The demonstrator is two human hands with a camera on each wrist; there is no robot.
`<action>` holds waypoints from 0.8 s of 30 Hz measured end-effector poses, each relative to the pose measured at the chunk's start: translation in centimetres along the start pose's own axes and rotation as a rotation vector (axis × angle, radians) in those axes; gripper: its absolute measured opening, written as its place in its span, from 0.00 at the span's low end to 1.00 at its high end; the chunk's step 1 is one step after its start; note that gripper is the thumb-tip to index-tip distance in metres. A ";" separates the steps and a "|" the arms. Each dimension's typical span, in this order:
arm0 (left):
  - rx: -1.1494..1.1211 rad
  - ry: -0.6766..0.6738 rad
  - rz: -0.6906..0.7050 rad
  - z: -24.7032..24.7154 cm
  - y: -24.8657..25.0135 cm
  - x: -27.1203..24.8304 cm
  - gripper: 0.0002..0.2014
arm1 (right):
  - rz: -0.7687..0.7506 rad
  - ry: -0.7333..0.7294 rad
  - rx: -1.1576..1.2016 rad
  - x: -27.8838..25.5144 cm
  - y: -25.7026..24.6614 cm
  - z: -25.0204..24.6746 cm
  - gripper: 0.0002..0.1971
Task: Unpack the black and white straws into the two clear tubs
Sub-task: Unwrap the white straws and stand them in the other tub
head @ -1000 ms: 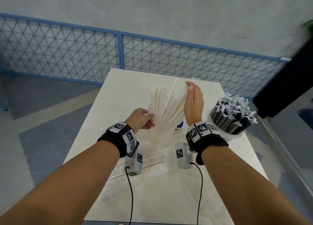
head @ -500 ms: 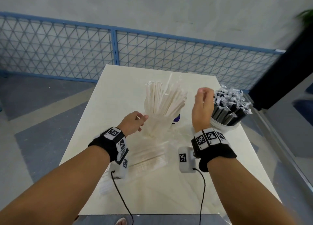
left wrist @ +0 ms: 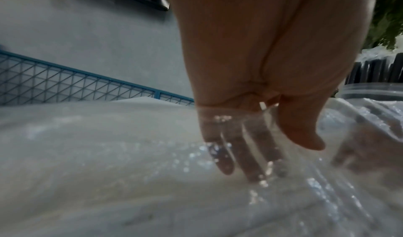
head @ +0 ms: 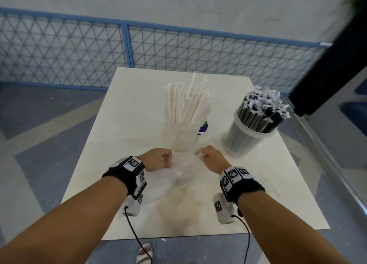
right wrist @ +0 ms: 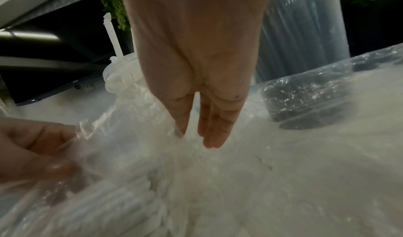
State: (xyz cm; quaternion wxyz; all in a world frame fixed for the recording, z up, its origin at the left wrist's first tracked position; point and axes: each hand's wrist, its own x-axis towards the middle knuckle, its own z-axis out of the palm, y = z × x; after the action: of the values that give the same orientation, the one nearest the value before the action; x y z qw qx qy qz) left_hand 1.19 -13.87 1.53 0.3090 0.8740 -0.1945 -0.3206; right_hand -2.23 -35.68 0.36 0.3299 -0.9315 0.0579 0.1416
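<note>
Cream table (head: 127,108) under me, blue mesh fence (head: 127,45) and grey wall behind it, dark panel off to the far right.

Both my hands are down on the clear plastic bag (head: 178,176) lying flat on the table near me. Left hand (head: 158,160): fingers curled, pinching the bag film; in the left wrist view my fingers (left wrist: 250,154) show through the plastic, thumb on top. Right hand (head: 210,159): thumb and fingers close together, tips at the film; right wrist view shows my fingertips (right wrist: 214,137) pressed into crumpled plastic, but I can't tell if they actually grip it.

White straws (head: 186,104) stand fanned out in the clear tub (head: 178,140) just past my fingertips, between the two hands; one straw sticks up higher than the rest. More white straws (right wrist: 122,204) lie in the bag below my hands, blurred. Small dark sticker or lid (head: 203,127) shows behind that tub.

Black straws (head: 262,112) in clear wrappers fill the second tub (head: 244,138), beyond and to the right of my right hand, well apart from the white one. Bag film reaches its base.
</note>
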 end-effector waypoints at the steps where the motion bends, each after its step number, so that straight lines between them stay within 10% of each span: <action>1: -0.024 0.000 0.026 -0.1 0.0 -0.1 0.15 | 0.005 -0.041 0.023 -0.2 -0.2 -0.1 0.15; 6: -0.229 0.060 0.102 -0.8 0.6 -0.9 0.15 | -0.079 -0.186 0.013 -0.7 -1.1 -0.9 0.21; 24: -0.711 0.299 0.118 -0.9 1.6 -1.5 0.11 | -0.383 0.000 0.286 -2.4 -2.4 -2.4 0.12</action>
State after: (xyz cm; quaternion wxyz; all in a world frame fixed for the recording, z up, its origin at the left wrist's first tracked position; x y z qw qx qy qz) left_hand 0.46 -13.86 3.84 0.6355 0.7368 -0.0741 -0.2188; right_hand -3.50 -35.32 4.34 0.4793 -0.8694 -0.1004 0.0666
